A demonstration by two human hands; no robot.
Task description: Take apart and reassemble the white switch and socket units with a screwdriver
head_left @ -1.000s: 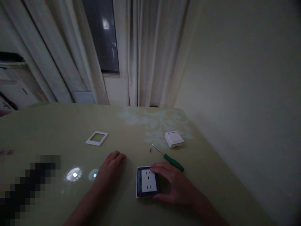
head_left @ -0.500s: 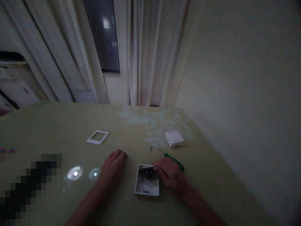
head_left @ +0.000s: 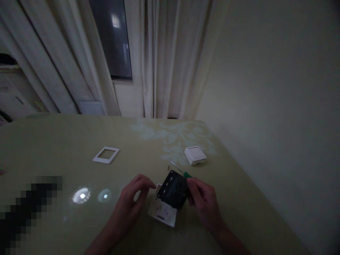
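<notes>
My right hand (head_left: 205, 198) pinches the right edge of a black square switch insert (head_left: 174, 190), its dark slotted face towards me. The insert is tilted over a shallow white mounting box (head_left: 162, 213) and hides the box's upper right part. Beside the box's upper left corner is my left hand (head_left: 134, 194), fingers bent with thumb and forefinger apart and nothing between them; whether its fingertip touches the box I cannot tell. Behind the insert lies a screwdriver (head_left: 187, 174) with a green handle, partly covered by the right hand. A small screw (head_left: 168, 167) lies near its tip.
On the table (head_left: 66, 141), a white square frame (head_left: 114, 154) lies at the left. A closed white switch box (head_left: 196, 154) stands at the right, near the wall (head_left: 265, 106). Curtains (head_left: 170, 63) hang behind the table's far edge.
My right hand has lifted the insert out of the mounting box and turned its dark face towards me. The box has rotated slightly. My left hand has come closer to it, thumb and forefinger parting.
</notes>
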